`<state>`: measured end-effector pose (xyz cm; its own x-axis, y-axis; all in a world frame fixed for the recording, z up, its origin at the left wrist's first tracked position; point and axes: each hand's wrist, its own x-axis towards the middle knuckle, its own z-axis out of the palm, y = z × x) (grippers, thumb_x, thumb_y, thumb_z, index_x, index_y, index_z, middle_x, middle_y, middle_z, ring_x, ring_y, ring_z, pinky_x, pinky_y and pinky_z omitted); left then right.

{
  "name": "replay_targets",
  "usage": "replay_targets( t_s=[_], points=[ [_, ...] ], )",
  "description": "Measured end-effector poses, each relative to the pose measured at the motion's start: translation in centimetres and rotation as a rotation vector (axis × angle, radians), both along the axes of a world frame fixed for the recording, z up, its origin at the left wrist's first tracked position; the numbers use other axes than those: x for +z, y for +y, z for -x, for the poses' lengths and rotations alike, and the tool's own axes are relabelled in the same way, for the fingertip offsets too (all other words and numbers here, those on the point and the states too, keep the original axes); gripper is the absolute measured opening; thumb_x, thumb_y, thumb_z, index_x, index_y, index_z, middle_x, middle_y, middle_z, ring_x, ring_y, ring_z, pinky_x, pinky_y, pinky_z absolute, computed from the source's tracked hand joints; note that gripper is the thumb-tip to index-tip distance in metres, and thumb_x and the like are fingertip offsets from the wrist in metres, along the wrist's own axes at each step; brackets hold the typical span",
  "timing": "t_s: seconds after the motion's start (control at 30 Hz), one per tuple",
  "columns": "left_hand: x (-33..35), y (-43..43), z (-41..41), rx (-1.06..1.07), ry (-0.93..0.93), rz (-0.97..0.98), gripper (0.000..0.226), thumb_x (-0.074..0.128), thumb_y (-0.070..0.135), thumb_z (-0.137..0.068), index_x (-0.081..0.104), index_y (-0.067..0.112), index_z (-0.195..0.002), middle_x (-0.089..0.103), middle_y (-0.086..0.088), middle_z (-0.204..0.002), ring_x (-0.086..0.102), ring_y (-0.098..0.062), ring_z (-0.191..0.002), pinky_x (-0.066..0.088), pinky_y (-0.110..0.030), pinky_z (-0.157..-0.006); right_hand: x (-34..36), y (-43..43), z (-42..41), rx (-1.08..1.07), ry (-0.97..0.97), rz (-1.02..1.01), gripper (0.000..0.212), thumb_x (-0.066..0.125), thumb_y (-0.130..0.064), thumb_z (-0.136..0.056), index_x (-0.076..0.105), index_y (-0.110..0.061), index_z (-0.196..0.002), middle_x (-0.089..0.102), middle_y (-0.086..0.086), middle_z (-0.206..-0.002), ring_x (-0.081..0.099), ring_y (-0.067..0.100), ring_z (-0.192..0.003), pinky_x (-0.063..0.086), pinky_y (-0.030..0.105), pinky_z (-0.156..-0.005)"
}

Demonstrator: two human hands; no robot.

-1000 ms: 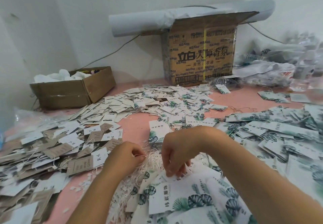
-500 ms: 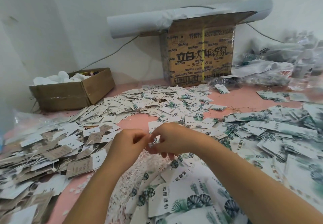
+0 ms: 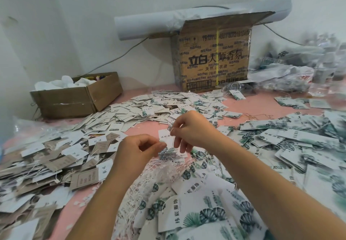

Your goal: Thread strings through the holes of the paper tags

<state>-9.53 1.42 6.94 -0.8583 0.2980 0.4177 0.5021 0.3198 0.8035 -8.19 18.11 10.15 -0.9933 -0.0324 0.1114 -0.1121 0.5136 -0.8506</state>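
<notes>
- Nearest the camera, a heap of leaf-print tags [image 3: 198,211] lies on the pink table [image 3: 148,129]. A tangle of white strings [image 3: 162,168] lies at its far left edge, just beneath both hands.
- The left hand [image 3: 136,151] is the nearer one. Its fingers are curled, with thumb and forefinger pinching the near, lower edge of one paper tag [image 3: 164,138] lifted clear of the heap.
- This tag's long axis runs away from the person, from the left fingertips up toward the right ones.
- The right hand [image 3: 192,129] is just beyond and to the right. Its thumb and forefinger pinch a thin string [image 3: 174,140] at the tag's far end, and the rest of the string hangs down along the tag's right side.
- The hole is too small to make out. It is probably at that far end, so the coming pull would run rightward and away, made by the right hand.
- Farther off lie a spread of small tags [image 3: 149,108], an open cardboard box [image 3: 78,97] and a printed carton [image 3: 213,60].
</notes>
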Motion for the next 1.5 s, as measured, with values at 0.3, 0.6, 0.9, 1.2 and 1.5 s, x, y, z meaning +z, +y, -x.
replay_targets(
  t_s=[0.3, 0.6, 0.9, 1.2, 1.5],
  points=[
    [-1.3, -0.2, 1.0, -0.011, -0.089, 0.012, 0.017, 0.068, 0.011, -0.083, 0.071, 0.027, -0.078, 0.071, 0.01, -0.067, 0.061, 0.005, -0.062, 0.041, -0.004, -0.057, 1.2, 2.3, 0.0, -0.047, -0.025, -0.39, 0.013, 0.059, -0.011, -0.088, 0.069, -0.004, -0.091, 0.065, 0.0, -0.071, 0.042, -0.003, -0.035, 0.032, 0.009, -0.035],
    [-1.5, 0.9, 0.3, -0.069, -0.091, -0.08, 0.02, 0.068, 0.005, -0.081, 0.07, 0.025, -0.08, 0.072, 0.009, -0.072, 0.065, 0.0, -0.067, 0.046, -0.009, -0.06, -1.4, 1.1, 0.5, 0.378, -0.186, -0.176, 0.078, 0.062, -0.006, -0.086, 0.013, -0.027, -0.144, 0.062, 0.007, -0.1, 0.061, 0.019, -0.089, 0.052, 0.033, -0.084],
    [-4.2, 0.5, 1.3, 0.135, 0.0, -0.007, 0.008, 0.058, 0.024, -0.09, 0.058, 0.032, -0.093, 0.064, 0.014, -0.095, 0.055, 0.01, -0.079, 0.041, -0.01, -0.064, -4.1, 1.5, 2.1, 0.023, 0.011, -0.735, 0.043, 0.049, -0.025, -0.093, 0.04, -0.019, -0.135, 0.054, 0.006, -0.127, 0.052, 0.021, -0.103, 0.046, 0.032, -0.081],
    [-7.3, 0.4, 2.2, 0.187, 0.073, 0.339, 0.036, 0.053, 0.024, -0.093, 0.048, 0.036, -0.127, 0.045, 0.001, -0.128, 0.029, 0.007, -0.094, 0.024, -0.006, -0.076, -6.4, 0.7, 2.7, -0.026, 0.138, -0.98, 0.042, 0.044, -0.047, -0.094, 0.043, -0.022, -0.128, 0.062, 0.006, -0.111, 0.057, 0.025, -0.101, 0.043, 0.034, -0.076],
    [-7.5, 0.2, 2.3, 0.2, 0.146, 0.39, 0.039, 0.056, 0.022, -0.092, 0.048, 0.035, -0.127, 0.049, 0.005, -0.111, 0.032, -0.002, -0.1, 0.025, -0.021, -0.075, -6.2, 0.6, 2.7, -0.051, 0.158, -0.927, 0.047, 0.047, -0.054, -0.091, 0.055, -0.02, -0.122, 0.062, 0.004, -0.11, 0.057, 0.024, -0.102, 0.042, 0.032, -0.079]
  ],
)
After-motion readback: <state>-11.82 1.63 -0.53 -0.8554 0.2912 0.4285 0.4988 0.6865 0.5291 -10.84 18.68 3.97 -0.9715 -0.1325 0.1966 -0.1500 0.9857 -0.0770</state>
